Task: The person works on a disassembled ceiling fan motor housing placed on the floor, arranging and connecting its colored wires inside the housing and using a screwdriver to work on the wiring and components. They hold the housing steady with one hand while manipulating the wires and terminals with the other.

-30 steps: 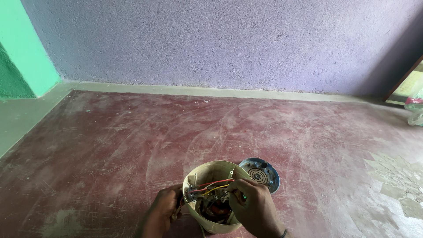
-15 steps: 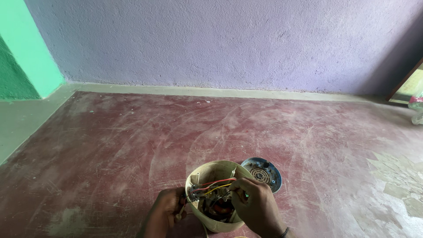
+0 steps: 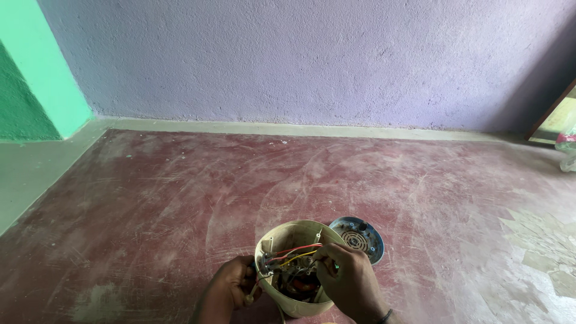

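Gripping the cream housing (image 3: 292, 273) from its left, the left hand (image 3: 227, 292) steadies it; the right hand (image 3: 350, 281) pinches wires (image 3: 292, 254) inside.

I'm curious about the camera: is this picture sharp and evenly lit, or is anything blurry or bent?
Head view: soft, even daylight, no glare; the cream housing and both hands, left and right, look sharp; the wall's baseboard bows slightly, a wide-lens effect.
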